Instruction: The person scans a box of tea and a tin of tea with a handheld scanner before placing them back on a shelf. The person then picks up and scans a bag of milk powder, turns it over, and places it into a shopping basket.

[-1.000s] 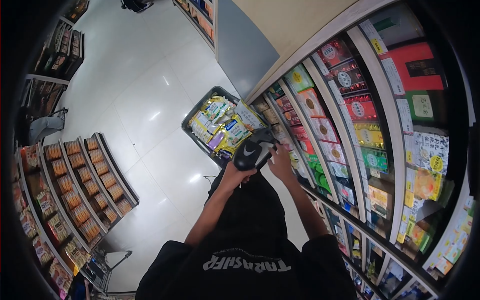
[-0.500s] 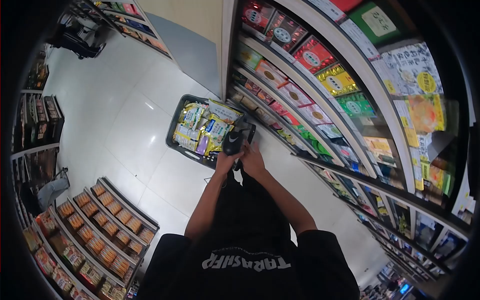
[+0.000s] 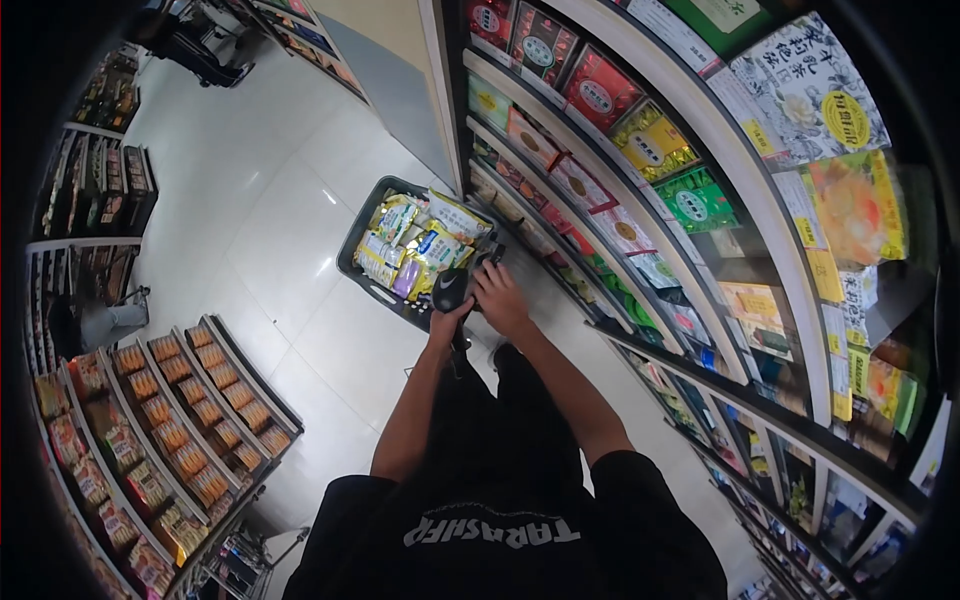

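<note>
Store aisle: white glossy tiled floor running between shelving, seen from above the person's head.
Right shelving: tall shelf unit packed with boxed goods in red, yellow, green and white, at least five tiers in view; too many boxes to count.
Left shelving: low rack with rows of orange-brown packets, four tiers showing.
Person: black shirt with white lettering, both arms stretched forward and down.
Basket: one dark grey crate on the floor just beside the foot of the right shelving, its near edge right at the hands.
Basket load: snack packets, mostly yellow with one purple; roughly eight or so, overlapping, exact count unclear.
Black item: one small black object with a white swoosh mark, at the crate's near edge, between the two hands.
Left hand: left hand curled around the lower end of the black item, gripping it.
Right hand: right hand fingers bent, resting over the top right of the same item; whether it fully clasps it cannot be told.
</note>
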